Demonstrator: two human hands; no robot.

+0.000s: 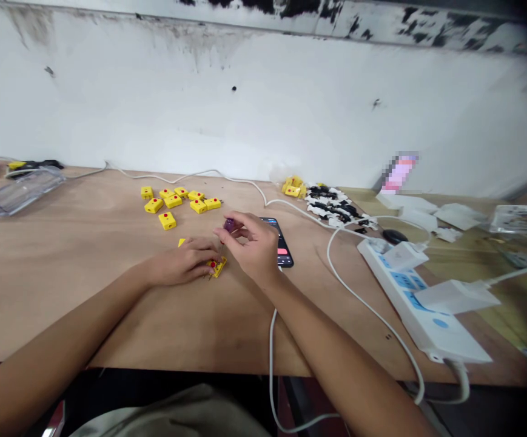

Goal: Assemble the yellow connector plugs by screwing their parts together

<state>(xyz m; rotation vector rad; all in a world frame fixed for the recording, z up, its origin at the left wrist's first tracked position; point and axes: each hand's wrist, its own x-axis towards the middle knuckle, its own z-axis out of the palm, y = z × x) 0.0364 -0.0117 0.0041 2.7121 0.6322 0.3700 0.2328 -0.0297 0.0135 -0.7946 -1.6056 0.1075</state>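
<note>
Wall [154, 109]: flat, white painted face, brown stains near the top, a few dark pits. Bench [154, 334]: smooth pale-brown wood, its straight front edge just before my body; the bare wood left of my left forearm, as far as the bottle, gives room to move.

Power strip [445, 340]: long white plastic with blue socket faces, angled along the right side, narrowing the room there. Bottle [22, 193]: clear plastic, lying at the far left. Pile of parts [336, 205]: loose, glossy black and white pieces near the wall.

My right hand [256, 243]: fingers closed in a pinch on a screwdriver. My left hand [182, 262]: low on the wood, fingertips gripping a yellow block. Phone [285, 243]: flat, rounded corners, partly behind my right hand, which leaves little room on that side.

Screwdriver [229, 225]: purple handle, thin shaft slanting down to the block; tip contact I cannot tell. Yellow boxes [167, 220]: squared plastic with red buttons, loosely grouped beyond my left hand. Yellow block [220, 267]: plastic, red spot on it, resting on the bench under my fingertips.
</note>
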